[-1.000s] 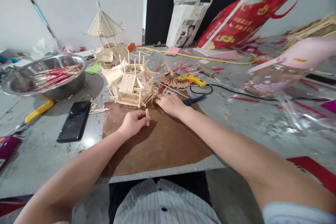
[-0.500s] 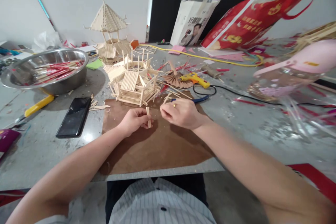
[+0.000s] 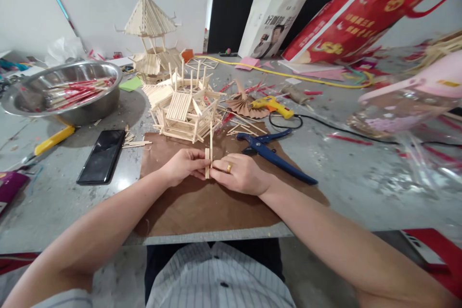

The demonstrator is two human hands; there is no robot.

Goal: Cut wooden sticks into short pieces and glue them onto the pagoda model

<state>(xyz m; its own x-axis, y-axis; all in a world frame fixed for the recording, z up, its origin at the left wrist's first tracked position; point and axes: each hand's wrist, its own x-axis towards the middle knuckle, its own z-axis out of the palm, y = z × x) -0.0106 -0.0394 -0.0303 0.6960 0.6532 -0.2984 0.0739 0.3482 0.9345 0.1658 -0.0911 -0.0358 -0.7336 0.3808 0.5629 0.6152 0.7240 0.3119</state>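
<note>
Fingers of my left hand (image 3: 186, 167) are closed on short wooden sticks (image 3: 207, 163), held upright over the brown mat (image 3: 173, 216). My right hand (image 3: 241, 173), with a ring on one finger, pinches a longer wooden stick (image 3: 211, 139), upright right beside the short ones. Just behind both hands stands a stick-built model (image 3: 178, 110) with several posts. To the right of my right hand, blue cutting pliers (image 3: 272, 154) lie partly on the mat.
A phone (image 3: 101, 156), yellow-handled cutter (image 3: 54, 140) and metal bowl of sticks (image 3: 90, 110) are on the left. Behind stands a roofed stick tower (image 3: 149, 19). A yellow glue gun (image 3: 274, 106) with a black cord, a pink-lidded container (image 3: 415, 84) and bags (image 3: 267, 19) are to the right.
My right hand has moved left and down to meet my left hand, and a longer stick now shows in its fingers. The blue pliers are now uncovered. The view has shifted slightly.
</note>
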